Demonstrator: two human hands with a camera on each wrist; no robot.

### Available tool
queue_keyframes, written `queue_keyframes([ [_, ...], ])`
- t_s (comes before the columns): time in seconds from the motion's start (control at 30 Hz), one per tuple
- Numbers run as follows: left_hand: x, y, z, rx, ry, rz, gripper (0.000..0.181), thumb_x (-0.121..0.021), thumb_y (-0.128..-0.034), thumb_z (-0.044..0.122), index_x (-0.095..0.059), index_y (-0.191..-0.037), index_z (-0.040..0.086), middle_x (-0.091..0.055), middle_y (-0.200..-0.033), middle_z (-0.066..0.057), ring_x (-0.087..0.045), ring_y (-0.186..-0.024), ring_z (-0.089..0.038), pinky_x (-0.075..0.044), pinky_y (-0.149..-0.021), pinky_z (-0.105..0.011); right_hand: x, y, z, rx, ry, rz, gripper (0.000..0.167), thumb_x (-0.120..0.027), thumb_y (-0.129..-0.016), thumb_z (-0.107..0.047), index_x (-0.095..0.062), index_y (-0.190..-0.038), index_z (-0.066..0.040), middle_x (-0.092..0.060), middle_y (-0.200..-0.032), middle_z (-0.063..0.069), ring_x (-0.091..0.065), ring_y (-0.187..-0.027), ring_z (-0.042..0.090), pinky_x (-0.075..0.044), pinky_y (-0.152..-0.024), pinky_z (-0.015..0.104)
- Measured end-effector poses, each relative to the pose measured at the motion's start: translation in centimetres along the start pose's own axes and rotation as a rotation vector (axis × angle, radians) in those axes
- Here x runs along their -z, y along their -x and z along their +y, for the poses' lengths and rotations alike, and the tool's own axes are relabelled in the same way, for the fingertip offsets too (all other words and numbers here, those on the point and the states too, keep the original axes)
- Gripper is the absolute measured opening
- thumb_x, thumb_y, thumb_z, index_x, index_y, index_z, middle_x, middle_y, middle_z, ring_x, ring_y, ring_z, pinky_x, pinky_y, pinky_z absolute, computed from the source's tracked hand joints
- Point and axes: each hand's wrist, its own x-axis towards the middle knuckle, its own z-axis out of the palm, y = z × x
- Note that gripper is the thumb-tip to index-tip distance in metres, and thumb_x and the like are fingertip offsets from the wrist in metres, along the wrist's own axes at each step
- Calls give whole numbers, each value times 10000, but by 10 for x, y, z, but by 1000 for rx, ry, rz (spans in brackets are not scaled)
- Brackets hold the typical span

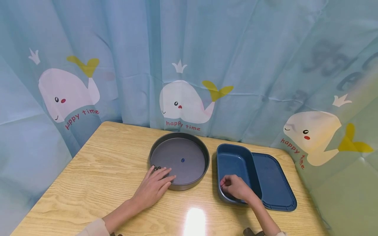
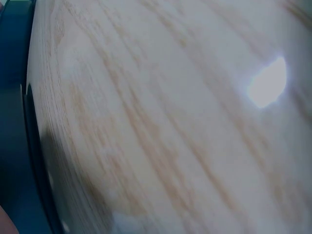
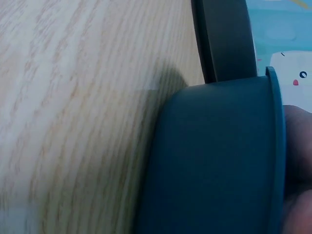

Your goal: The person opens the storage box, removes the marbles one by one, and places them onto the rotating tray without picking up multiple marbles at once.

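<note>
A round dark grey pan (image 1: 189,141) stands on the table, with a small blue bead (image 1: 182,160) on its floor. Several small dark round beads (image 1: 156,168) lie by its near-left wall. My left hand (image 1: 152,188) rests over that near-left rim, fingers extended into the pan. To the right, my right hand (image 1: 236,186) reaches into the near end of a blue rectangular container (image 1: 236,160), its fingers bent near the left wall. What lies between those fingertips is hidden. The right wrist view shows the container's outer wall (image 3: 214,156) with blurred fingers (image 3: 298,146) behind it.
A flat blue lid (image 1: 274,180) lies against the container's right side. Behind the wooden table (image 1: 100,164) hangs a light blue curtain (image 1: 133,49) printed with whales. Bright glare (image 1: 195,221) shows on the near tabletop.
</note>
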Motion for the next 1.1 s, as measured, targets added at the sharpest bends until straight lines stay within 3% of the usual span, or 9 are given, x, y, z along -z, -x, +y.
queue_keyframes([
  [0.27, 0, 0, -1, 6, 7, -4, 302, -587, -1011, 233, -706, -1284, 185, -579, -1406, -93, -512, -1305, -342, -250, -1101, -656, 11, 4, 1, -8, -65, 7, 30, -657, -926, -28, -662, -928, 1, -652, -811, 16, -615, -746, 165, -528, -640, 284],
  [0.47, 0, 0, -1, 10, 16, -10, 302, -589, -1010, 229, -705, -1285, 181, -580, -1404, -96, -510, -1305, -345, -239, -1107, -651, 23, 6, -6, 53, -20, 82, 28, -676, -941, -62, -677, -957, -39, -661, -834, 0, -628, -782, 166, -528, -681, 274],
  [0.6, 0, 0, 0, 7, 10, -11, 302, -587, -1012, 231, -705, -1285, 179, -580, -1403, -99, -511, -1304, -347, -246, -1102, -656, 27, 5, -12, 54, 1, 131, 35, -693, -943, -93, -685, -960, -64, -665, -844, -24, -639, -798, 146, -532, -701, 281],
  [0.83, 0, -1, -1, 2, 7, -3, 299, -594, -1008, 226, -708, -1280, 184, -583, -1400, -95, -516, -1298, -347, -255, -1096, -661, 30, -3, -23, 65, -24, 207, 42, -696, -946, -105, -698, -988, -101, -684, -890, -30, -673, -857, 135, -545, -741, 315],
  [1.1, -1, 0, -1, -3, 1, -1, 302, -591, -1008, 227, -706, -1283, 183, -581, -1403, -95, -515, -1301, -341, -256, -1095, -661, 30, -18, -41, 111, -57, 205, 95, -693, -951, -110, -709, -1039, -78, -682, -926, -11, -675, -876, 156, -552, -731, 311],
])
